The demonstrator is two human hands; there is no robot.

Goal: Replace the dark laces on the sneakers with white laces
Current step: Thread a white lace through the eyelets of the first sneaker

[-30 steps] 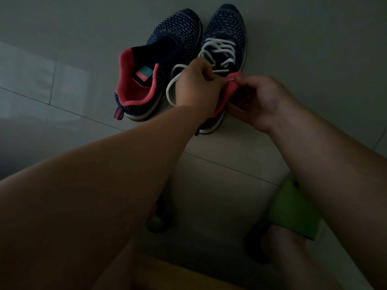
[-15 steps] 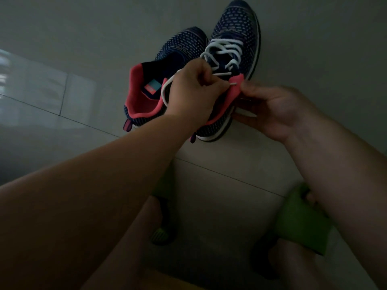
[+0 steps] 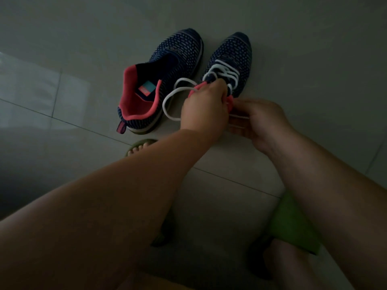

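Note:
Two navy knit sneakers with pink collars stand side by side on the floor. The left sneaker (image 3: 167, 74) has no lace in it. A white lace (image 3: 225, 72) is threaded through the right sneaker (image 3: 234, 53), and one end loops out to the left (image 3: 169, 101). My left hand (image 3: 204, 107) covers the right sneaker's pink collar and pinches the lace there. My right hand (image 3: 261, 122) is just right of it, fingers closed on the lace's other end, which shows as thin white strands (image 3: 238, 117). The heel of the right sneaker is hidden behind my hands.
The floor is grey tile (image 3: 62, 101) in dim light. My feet in green slippers sit near me, one left (image 3: 140, 146) just behind the left sneaker's heel, one right (image 3: 293, 227) under my right forearm.
Both sneakers sit lower in the view now, and my left foot shows. The loose lace loop has swung out to the left. Both hands stay at the right sneaker's collar.

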